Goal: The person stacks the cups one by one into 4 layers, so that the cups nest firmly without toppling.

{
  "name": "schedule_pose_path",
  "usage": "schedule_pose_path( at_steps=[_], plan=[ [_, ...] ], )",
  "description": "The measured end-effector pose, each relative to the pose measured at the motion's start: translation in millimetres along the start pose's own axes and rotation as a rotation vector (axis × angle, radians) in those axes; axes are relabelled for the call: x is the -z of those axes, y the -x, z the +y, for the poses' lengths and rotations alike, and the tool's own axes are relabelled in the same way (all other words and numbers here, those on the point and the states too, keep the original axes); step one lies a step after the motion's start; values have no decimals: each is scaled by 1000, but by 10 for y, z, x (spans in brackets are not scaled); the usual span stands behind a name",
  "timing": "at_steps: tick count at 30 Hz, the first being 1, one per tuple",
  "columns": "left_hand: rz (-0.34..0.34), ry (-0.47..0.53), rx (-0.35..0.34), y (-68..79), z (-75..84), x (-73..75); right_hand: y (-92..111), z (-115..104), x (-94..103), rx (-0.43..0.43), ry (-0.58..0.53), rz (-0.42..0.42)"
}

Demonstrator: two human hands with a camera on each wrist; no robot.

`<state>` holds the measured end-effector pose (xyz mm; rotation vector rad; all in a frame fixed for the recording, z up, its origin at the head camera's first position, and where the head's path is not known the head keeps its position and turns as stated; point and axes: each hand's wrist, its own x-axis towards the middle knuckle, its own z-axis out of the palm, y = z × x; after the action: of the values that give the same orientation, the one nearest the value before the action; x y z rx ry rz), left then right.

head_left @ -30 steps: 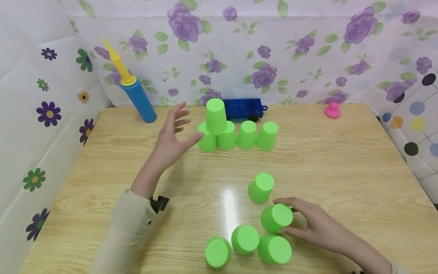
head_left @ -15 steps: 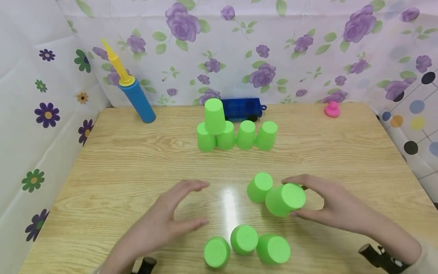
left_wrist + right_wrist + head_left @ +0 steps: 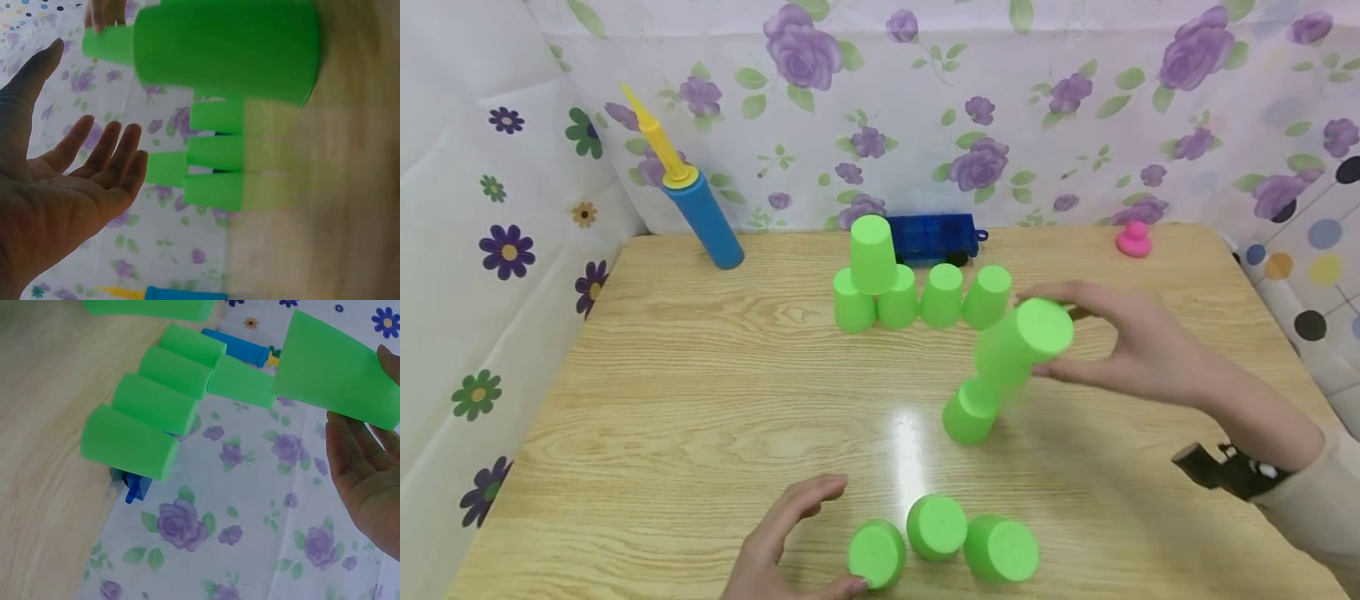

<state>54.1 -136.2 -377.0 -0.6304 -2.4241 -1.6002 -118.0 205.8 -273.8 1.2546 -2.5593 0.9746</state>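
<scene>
Right hand [image 3: 1138,346] has gone farther back with the held cup [image 3: 1026,337] since the last frame; left hand [image 3: 775,558] has come nearer, down to the near-left cup [image 3: 877,552]. Far stack looks unchanged.

Right fingers [image 3: 1063,291]: pinching the held cup toward its base end, thumb on the near side. Cup is in the air, tilted, base up and leaning right, a bit blurred. Left fingers: spread wide, gripping nothing; thumb tip overlaps the near-left cup, can't tell if it touches.

Risks, my read: high pinch on what looks like smooth plastic, so the mouth could swing or the cup slip. Low pass could clip the lone cup [image 3: 967,421] just below it in the head view; can't tell the clearance. Main one: held cup or knuckles bumping the row's right-end cup [image 3: 987,298]. Row is four cups tightly side by side, so a knock could carry along and drop the upper cup [image 3: 872,254], which only sits across the two left ones. Left thumb could also shove the near-left cup into the middle near cup [image 3: 936,527], with the near-right cup [image 3: 1002,547] right beside that.

Around: blue wagon [image 3: 936,237] right behind the row, so not much room if cups get pushed far. Pump [image 3: 703,217] tilted at far left, pink toy [image 3: 1133,240] far right, both on the surface [image 3: 722,375] and well out of the way
</scene>
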Motion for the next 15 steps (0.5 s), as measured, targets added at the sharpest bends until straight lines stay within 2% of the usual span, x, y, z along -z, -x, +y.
schedule_pose_path(
  at_steps=[4,8,10,15],
  plan=[
    [28,62,39,58,-26,-161,-199,104,-22,-126,-55,23],
    [-7,126,-15,122,-134,-259,-391,220,-108,-233,-134,65],
    [-23,142,-16,155,-177,-293,-485,286,-165,-274,-155,86],
    [5,142,103,208,-151,-327,-744,476,-317,-326,-192,98]
  ],
)
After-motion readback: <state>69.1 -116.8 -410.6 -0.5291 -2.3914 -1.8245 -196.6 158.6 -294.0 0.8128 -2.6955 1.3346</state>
